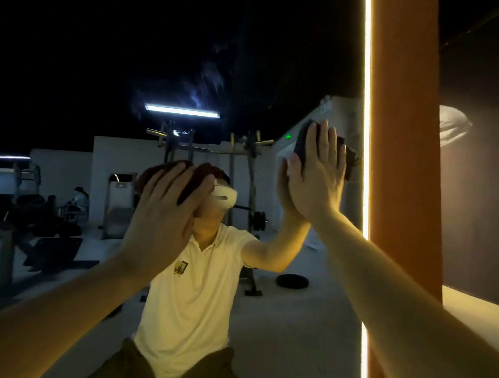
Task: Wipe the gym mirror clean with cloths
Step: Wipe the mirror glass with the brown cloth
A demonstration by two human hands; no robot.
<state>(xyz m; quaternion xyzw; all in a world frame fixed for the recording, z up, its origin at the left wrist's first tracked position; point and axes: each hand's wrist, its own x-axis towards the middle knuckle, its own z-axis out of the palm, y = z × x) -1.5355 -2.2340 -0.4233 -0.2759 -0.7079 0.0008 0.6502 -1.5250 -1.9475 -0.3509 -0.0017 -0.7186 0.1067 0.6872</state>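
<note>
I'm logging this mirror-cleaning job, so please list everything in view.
mirror: one, dark streaked glass, left and centre
reddish-brown cloth: one, on the mirror, centre
dark cloth: one, on the mirror near its right edge
light strip: one, warm white, vertical along the mirror's right edge
panel: one, orange, right of the strip
tube light: one, white, reflected overhead
rack: one, grey, reflected
weight plate: one, black, on the reflected floor
left hand: flat, presses the reddish-brown cloth
right hand: flat, presses the dark cloth
</note>
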